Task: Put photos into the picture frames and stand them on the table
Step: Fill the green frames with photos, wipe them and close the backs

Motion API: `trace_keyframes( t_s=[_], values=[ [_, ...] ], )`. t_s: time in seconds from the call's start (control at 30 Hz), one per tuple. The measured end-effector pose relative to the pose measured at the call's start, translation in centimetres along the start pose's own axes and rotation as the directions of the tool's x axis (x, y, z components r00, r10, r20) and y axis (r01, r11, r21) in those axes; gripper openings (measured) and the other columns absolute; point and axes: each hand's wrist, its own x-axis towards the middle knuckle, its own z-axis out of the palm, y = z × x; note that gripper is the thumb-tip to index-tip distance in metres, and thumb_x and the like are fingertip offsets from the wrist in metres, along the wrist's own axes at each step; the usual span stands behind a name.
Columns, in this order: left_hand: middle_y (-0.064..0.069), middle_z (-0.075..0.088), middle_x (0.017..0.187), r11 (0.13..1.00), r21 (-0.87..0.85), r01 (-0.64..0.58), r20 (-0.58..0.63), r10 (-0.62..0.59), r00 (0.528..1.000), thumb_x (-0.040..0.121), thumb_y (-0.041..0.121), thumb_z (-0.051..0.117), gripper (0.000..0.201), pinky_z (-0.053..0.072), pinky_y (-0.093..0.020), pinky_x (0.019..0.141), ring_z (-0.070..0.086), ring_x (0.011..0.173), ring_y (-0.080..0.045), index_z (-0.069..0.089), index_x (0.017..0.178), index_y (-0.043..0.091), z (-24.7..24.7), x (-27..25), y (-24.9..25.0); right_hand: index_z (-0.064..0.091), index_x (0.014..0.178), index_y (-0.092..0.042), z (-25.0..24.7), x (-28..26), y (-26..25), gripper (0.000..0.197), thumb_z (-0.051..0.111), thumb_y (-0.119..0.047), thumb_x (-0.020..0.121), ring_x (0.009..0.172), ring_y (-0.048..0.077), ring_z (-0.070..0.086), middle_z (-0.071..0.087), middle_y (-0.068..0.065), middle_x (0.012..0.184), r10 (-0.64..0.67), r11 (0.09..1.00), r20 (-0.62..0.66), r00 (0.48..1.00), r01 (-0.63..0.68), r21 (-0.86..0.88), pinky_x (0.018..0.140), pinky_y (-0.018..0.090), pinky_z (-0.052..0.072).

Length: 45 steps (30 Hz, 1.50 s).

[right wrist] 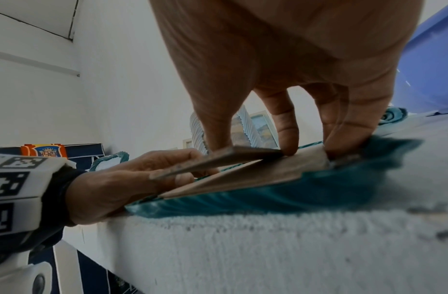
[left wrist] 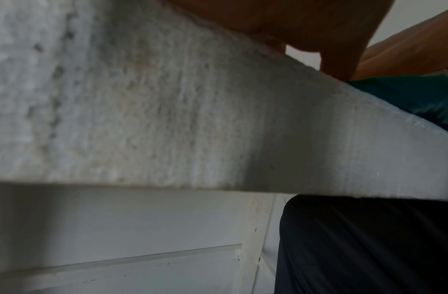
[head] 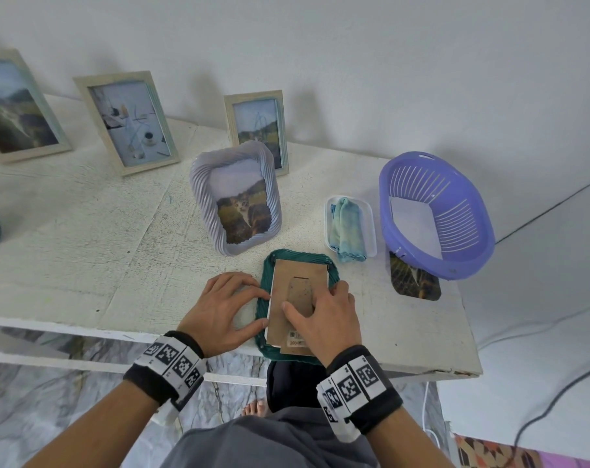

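A teal picture frame [head: 300, 256] lies face down at the table's front edge, with a brown backing board [head: 300, 275] on it. My right hand [head: 327, 315] holds the board: the thumb lies on its stand flap [head: 302, 292] and the curled fingers press its right edge. In the right wrist view the flap [right wrist: 218, 159] is lifted a little off the board [right wrist: 243, 179]. My left hand [head: 232, 305] rests on the table with its fingertips and thumb against the frame's left rim. A loose cat photo [head: 415, 278] lies to the right, partly under the basket.
A lilac frame [head: 236, 197] with a cat photo stands just behind the teal one. Three pale wooden frames [head: 128, 123] stand along the wall. At the right are a purple basket [head: 422, 177] and a white tray [head: 371, 224] holding a blue cloth [head: 347, 224].
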Motion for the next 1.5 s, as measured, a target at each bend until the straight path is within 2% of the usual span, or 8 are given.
trace_keyframes(
  t_s=[0.2,0.33,0.5,0.73,0.83,0.97,1.23,1.5],
  values=[
    [0.013,0.050,0.122,1.000,-0.018,0.011,0.005,-0.011,1.000,0.087,0.063,0.053,0.041,0.035,-0.038,0.104,0.044,0.121,-0.009,0.062,0.115,0.035,-0.1,0.1,0.2,0.043,0.132,-0.020,-0.4,-0.4,0.4,0.062,0.049,-0.061,0.086,0.104,0.026,0.043,0.041,0.007,0.113,-0.043,0.999,0.027,0.999,0.043,0.021,0.085,0.035,0.046],
    [0.003,0.046,0.136,0.997,-0.071,0.036,-0.046,-0.040,0.998,0.087,0.052,0.054,0.041,0.035,-0.042,0.103,0.041,0.127,-0.017,0.060,0.121,0.029,-0.5,0.4,1.2,0.054,0.115,-0.016,-1.5,-0.8,1.2,0.038,0.049,-0.047,0.092,0.096,0.024,0.046,0.045,0.005,0.105,-0.107,0.991,0.000,0.994,0.107,0.082,0.082,0.032,0.043],
    [0.001,0.047,0.143,0.991,0.005,-0.134,0.034,0.134,0.990,0.094,0.046,0.050,0.037,0.032,-0.042,0.107,0.041,0.132,-0.021,0.061,0.125,0.030,-0.1,1.3,4.3,0.063,0.092,-0.015,-2.6,-1.6,4.7,0.009,0.054,-0.018,0.091,0.083,0.025,0.055,0.054,0.002,0.089,-0.241,0.961,-0.079,0.967,0.250,0.121,0.073,0.032,0.046],
    [0.004,0.049,0.142,0.987,0.036,-0.157,0.167,0.149,0.975,0.093,0.053,0.047,0.032,0.030,-0.051,0.110,0.044,0.132,-0.020,0.062,0.118,0.040,1.0,1.7,4.8,0.064,0.091,-0.017,-2.0,-4.3,7.4,0.017,0.059,-0.032,0.087,0.088,0.019,0.053,0.052,-0.002,0.096,-0.297,0.955,-0.001,0.955,0.297,0.027,0.074,0.031,0.048],
    [0.005,0.047,0.142,0.988,0.035,-0.153,0.156,0.146,0.977,0.092,0.053,0.050,0.031,0.031,-0.052,0.109,0.044,0.130,-0.020,0.061,0.119,0.042,1.3,1.5,4.6,0.064,0.088,-0.014,-1.2,-5.0,7.1,0.024,0.065,-0.036,0.082,0.082,0.021,0.053,0.051,0.001,0.092,-0.287,0.958,-0.054,0.956,0.287,0.002,0.065,0.031,0.050],
    [0.007,0.047,0.142,0.988,0.038,-0.150,0.128,0.144,0.981,0.091,0.053,0.050,0.031,0.026,-0.049,0.112,0.045,0.130,-0.020,0.061,0.118,0.043,1.4,1.4,4.7,0.063,0.083,-0.010,-0.2,-5.6,6.4,0.023,0.076,-0.028,0.077,0.071,0.021,0.055,0.051,0.002,0.084,-0.288,0.958,-0.112,0.951,0.284,-0.046,0.056,0.026,0.046],
    [0.009,0.046,0.142,0.988,0.058,-0.145,0.123,0.137,0.983,0.091,0.056,0.049,0.031,0.021,-0.049,0.115,0.044,0.131,-0.018,0.061,0.118,0.046,1.3,1.3,4.5,0.059,0.082,-0.012,0.4,-5.9,6.4,0.014,0.073,-0.013,0.079,0.073,0.019,0.055,0.053,0.001,0.086,-0.323,0.944,-0.174,0.931,0.329,0.007,0.062,0.021,0.042],
    [0.009,0.045,0.143,0.990,0.042,-0.137,0.127,0.131,0.983,0.092,0.057,0.048,0.032,0.021,-0.053,0.115,0.043,0.132,-0.017,0.061,0.119,0.045,1.5,1.2,4.4,0.059,0.075,-0.010,1.0,-5.8,7.1,0.014,0.069,-0.013,0.084,0.064,0.016,0.054,0.049,-0.002,0.085,-0.270,0.937,-0.203,0.941,0.305,0.168,0.059,0.034,0.055]
  ],
)
